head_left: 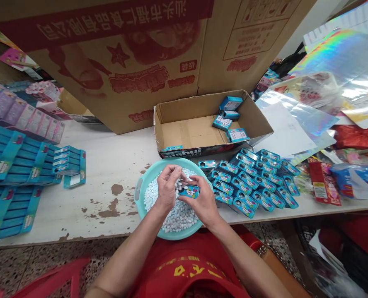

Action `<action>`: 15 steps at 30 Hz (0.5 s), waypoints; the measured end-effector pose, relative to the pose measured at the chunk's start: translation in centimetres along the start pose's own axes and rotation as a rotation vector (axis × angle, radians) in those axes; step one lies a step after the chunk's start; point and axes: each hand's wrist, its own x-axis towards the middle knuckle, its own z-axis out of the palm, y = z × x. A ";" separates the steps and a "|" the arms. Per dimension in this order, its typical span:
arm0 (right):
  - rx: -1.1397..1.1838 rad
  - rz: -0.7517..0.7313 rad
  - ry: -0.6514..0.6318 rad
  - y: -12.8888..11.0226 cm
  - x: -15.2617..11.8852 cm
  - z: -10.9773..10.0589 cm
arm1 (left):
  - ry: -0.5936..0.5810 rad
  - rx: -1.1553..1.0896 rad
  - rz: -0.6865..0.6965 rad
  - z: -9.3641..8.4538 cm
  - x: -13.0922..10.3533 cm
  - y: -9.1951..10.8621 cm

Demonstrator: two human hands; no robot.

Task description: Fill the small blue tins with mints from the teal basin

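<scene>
My right hand point(205, 203) grips a small blue candy box point(188, 191) with printed lettering, held over a turquoise basin point(140, 213). Small white candies point(179, 219) fill much of the basin. Close against the box's left end is my left hand point(168, 186), its fingers curled together with a few white candies showing at the fingertips. The box's opening is partly hidden by my fingers. To the right of the basin, several blue candy boxes of the same kind point(246, 182) stand packed upright in rows, their round holes facing up.
Behind the basin is a low open carton point(190, 132) with several blue boxes inside. A large printed cardboard box point(134, 54) rises at the back. Stacked blue packs point(13, 165) and purple boxes point(22, 107) occupy the left. Plastic sheets and wrappers point(323, 91) lie right.
</scene>
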 end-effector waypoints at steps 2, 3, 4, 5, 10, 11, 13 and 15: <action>0.001 0.008 -0.005 0.0 -0.1 0.0 | -0.016 -0.004 -0.012 0.0 -0.2 0.1; 0.007 0.012 -0.006 0.1 -0.1 0.0 | -0.020 -0.005 -0.012 0.0 -0.2 0.1; 0.015 0.014 -0.005 0.1 -0.2 0.0 | -0.023 -0.003 -0.008 0.0 -0.2 0.1; 0.020 0.015 -0.002 0.1 -0.2 0.0 | -0.029 0.000 -0.003 0.0 -0.3 0.1; 0.028 0.020 0.019 0.1 -0.2 0.2 | -0.104 0.039 -0.028 0.2 -0.5 0.0; 0.030 0.024 0.027 0.1 -0.1 0.2 | -0.106 0.034 -0.038 0.3 -0.6 0.1; 0.053 0.030 0.042 0.0 -0.1 0.1 | -0.093 0.008 -0.041 0.4 -0.8 0.4; 0.110 0.027 0.050 -0.1 -0.3 -0.2 | -0.067 -0.015 -0.012 0.0 -0.4 0.6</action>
